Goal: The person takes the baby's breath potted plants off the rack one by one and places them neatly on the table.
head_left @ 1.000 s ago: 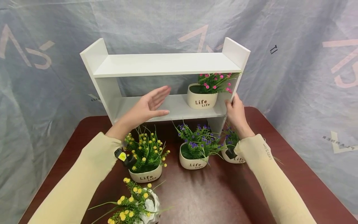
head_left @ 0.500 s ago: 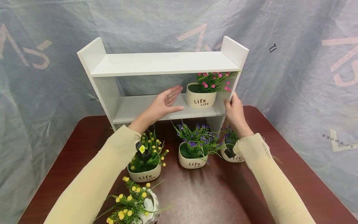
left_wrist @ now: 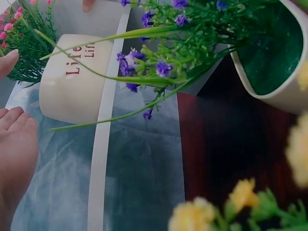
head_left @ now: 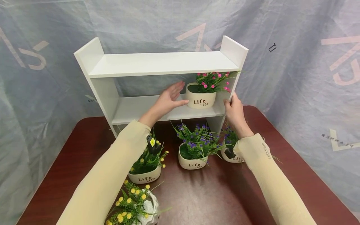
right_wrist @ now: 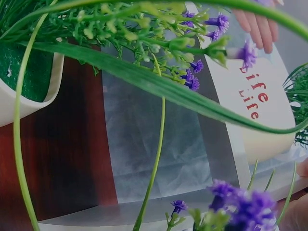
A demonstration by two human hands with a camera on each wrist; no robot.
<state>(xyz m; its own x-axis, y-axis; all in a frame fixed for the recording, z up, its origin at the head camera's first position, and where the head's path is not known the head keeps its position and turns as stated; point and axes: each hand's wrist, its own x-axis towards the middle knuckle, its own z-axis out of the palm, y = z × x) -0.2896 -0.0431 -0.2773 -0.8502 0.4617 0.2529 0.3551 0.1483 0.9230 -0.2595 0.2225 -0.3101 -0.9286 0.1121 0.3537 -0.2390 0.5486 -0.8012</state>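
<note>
A cream oval flowerpot (head_left: 201, 99) lettered "Life" with pink flowers stands at the right end of the middle board of a white shelf unit (head_left: 164, 64). My left hand (head_left: 168, 99) is at the pot's left side, fingers straight and thumb held apart, the thumb tip right at its front wall. In the left wrist view, that hand's palm (left_wrist: 18, 149) faces the pot. My right hand (head_left: 235, 112) grips the front edge of the shelf's right side panel, thumb on the inner face.
On the dark red table (head_left: 194, 200) stand a purple-flowered pot (head_left: 194, 161), another purple one (head_left: 231, 154) beneath my right forearm, and a yellow-flowered pot (head_left: 144, 175) beneath my left. A white ruffled pot (head_left: 150, 207) with yellow flowers is nearest. Grey cloth (head_left: 157, 25) hangs behind.
My left hand has moved right along the middle board, up to the pink-flowered pot. My right hand has kept its grip on the side panel.
</note>
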